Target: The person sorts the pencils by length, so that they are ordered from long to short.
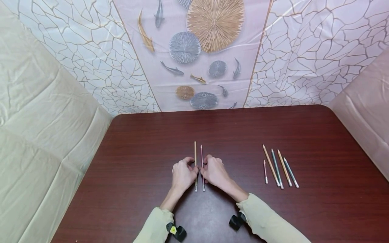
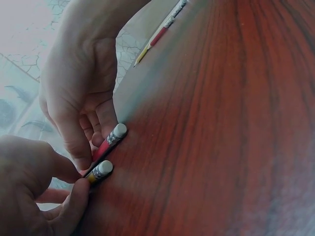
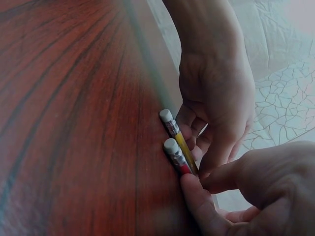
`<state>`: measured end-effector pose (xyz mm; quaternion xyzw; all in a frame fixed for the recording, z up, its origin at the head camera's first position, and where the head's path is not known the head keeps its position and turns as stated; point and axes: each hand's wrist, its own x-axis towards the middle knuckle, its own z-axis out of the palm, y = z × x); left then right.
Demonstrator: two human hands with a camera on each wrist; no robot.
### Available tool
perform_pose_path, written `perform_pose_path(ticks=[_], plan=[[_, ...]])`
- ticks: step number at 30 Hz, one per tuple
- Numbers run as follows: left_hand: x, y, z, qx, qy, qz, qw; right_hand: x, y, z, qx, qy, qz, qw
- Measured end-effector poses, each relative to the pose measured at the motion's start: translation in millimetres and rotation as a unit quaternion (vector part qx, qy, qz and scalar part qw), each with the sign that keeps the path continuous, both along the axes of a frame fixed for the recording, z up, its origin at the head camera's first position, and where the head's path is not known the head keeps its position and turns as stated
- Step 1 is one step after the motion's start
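Note:
Near the middle of the table, two pencils with white erasers lie side by side, eraser ends toward the person. My left hand (image 1: 183, 173) pinches the yellow pencil (image 1: 195, 150) between thumb and fingers. Just right of it, the red pencil (image 1: 202, 153) is pinched by my right hand (image 1: 216, 172). A narrow gap separates the two pencils. The yellow one reaches slightly farther from the person, and its far end looks blunt, while the red one ends in a point. Both eraser ends show close up in the left wrist view, the red pencil's eraser (image 2: 119, 130) above the yellow pencil's (image 2: 105, 167).
On the right of the brown table (image 1: 136, 141) lies a loose group of several pencils: a short red pencil (image 1: 265, 171), yellow ones and blue-green ones (image 1: 291, 172). A patterned cloth (image 1: 203, 74) hangs behind the table. Black wrist cameras (image 1: 236, 222) sit below the sleeves.

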<state>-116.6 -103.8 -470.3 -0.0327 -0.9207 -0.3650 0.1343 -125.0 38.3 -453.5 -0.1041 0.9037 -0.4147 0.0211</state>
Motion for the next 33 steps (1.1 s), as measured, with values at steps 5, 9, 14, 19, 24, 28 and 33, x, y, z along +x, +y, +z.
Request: perform_pose_path(ticks=[5, 9, 14, 19, 24, 28, 33], plan=[[-0.2, 0.5, 0.2, 0.000, 0.000, 0.003, 1.0000, -0.2, 0.4, 0.2, -0.003, 0.004, 0.000, 1.0000], [0.1, 1.0, 0.9, 0.006, -0.002, 0.005, 1.0000, 0.2, 0.6, 0.4, -0.008, 0.003, -0.001, 1.0000], [0.6, 1.5, 1.0, 0.012, -0.004, 0.007, 0.9999, 0.4, 0.8, 0.1, -0.016, -0.001, -0.002, 0.9999], [0.6, 1.5, -0.8, 0.015, -0.005, 0.007, 0.9999, 0.2, 1.7, 0.2, -0.023, -0.006, -0.003, 0.9997], [1.0, 1.2, -2.2, 0.018, -0.004, 0.012, 0.9998, 1.2, 3.3, 0.3, -0.035, -0.016, -0.004, 0.9992], [1.7, 0.8, -2.5, 0.021, -0.007, 0.018, 0.9996, 2.7, 4.4, 0.8, -0.052, -0.031, -0.006, 0.9981], [2.4, 0.1, -1.4, 0.029, -0.008, 0.022, 0.9993, 3.8, 6.3, 1.1, -0.067, -0.037, -0.004, 0.9970]])
